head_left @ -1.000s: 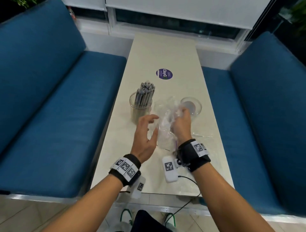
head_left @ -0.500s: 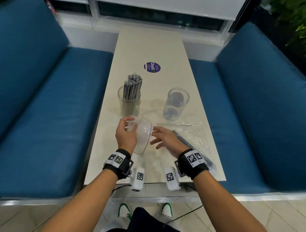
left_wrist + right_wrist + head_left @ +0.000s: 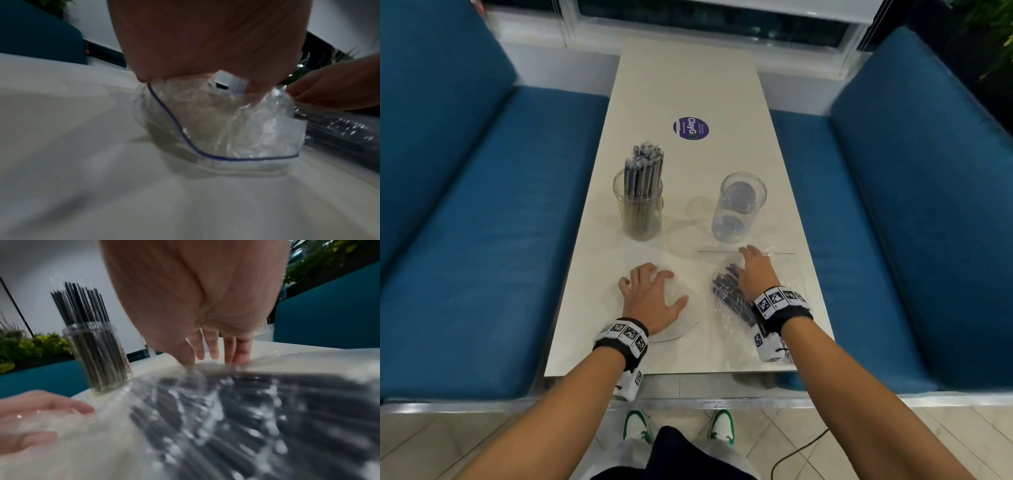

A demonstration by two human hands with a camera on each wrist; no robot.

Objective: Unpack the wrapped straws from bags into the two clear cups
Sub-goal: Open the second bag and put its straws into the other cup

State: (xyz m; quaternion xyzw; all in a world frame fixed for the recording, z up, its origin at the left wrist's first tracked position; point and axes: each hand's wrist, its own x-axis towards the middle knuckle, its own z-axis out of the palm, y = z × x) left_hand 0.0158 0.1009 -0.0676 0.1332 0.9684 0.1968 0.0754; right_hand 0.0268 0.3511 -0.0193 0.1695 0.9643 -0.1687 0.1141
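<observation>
Left hand [image 3: 650, 298] now flattens empty bag [image 3: 226, 126]; right hand [image 3: 755, 274] reached full bag [image 3: 726, 291].

A round purple sticker [image 3: 691, 128] on the table [image 3: 688, 78] reads "ClayGo".

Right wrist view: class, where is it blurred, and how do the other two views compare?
Right wrist: bagged straws smear into streaks, filled cup clearer. Left wrist: tabletop blurred, empty bag fairly clear. Head: sharp centre, edges bowed.

Crinkled glossy plastic bag [image 3: 236, 123]; smooth pale table [image 3: 688, 78]
</observation>
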